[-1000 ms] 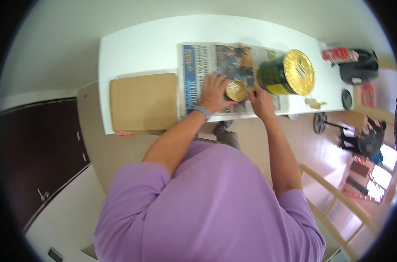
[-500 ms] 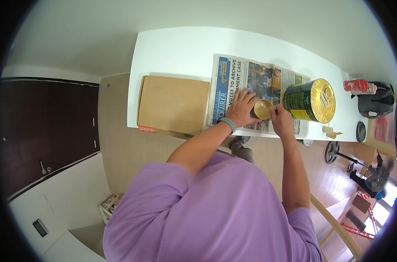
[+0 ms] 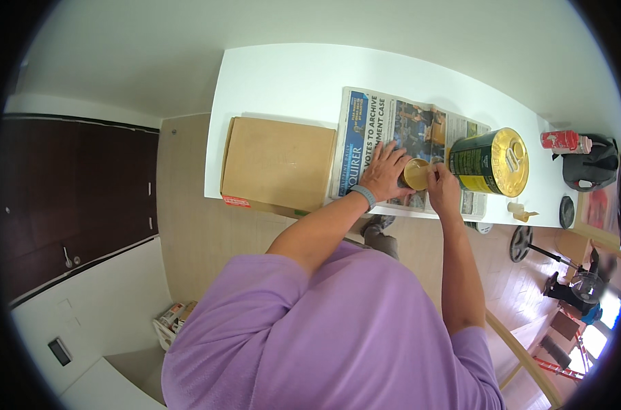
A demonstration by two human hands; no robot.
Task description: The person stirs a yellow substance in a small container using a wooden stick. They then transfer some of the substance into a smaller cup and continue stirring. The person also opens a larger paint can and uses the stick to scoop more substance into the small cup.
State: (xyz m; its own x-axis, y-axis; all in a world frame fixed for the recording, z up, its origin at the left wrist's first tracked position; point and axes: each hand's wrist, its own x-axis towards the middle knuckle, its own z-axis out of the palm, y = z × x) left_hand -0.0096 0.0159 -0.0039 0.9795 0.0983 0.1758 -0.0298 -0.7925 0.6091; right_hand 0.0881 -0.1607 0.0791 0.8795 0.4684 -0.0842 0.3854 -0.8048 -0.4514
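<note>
A round tan thing, seemingly a roll of packing tape (image 3: 414, 175), stands on the folded newspaper (image 3: 409, 123). My left hand (image 3: 384, 172), with a grey band at the wrist, steadies it from the left; its fingers are spread over the paper and its thumb lies along the near side. From the right, my right hand (image 3: 443, 188) pinches at the roll's edge, where a pale tan flap shows. The fingertips partly hide what they hold. Just right of that hand, a large green and gold tin can (image 3: 491, 162) lies on its side on the newspaper.
A closed cardboard box (image 3: 279, 160) sits left on the white table (image 3: 290, 75). Near the table's right front edge lies a small tape piece (image 3: 522, 213). Further right are a red bottle (image 3: 560, 140), a dark bag (image 3: 592, 164) and a black fan base (image 3: 521, 244) on the floor.
The whole view has shifted slightly, so the table things appear a little further right. The pale tan flap by my right fingertips shows more than before. Both hands keep their places at the roll.
</note>
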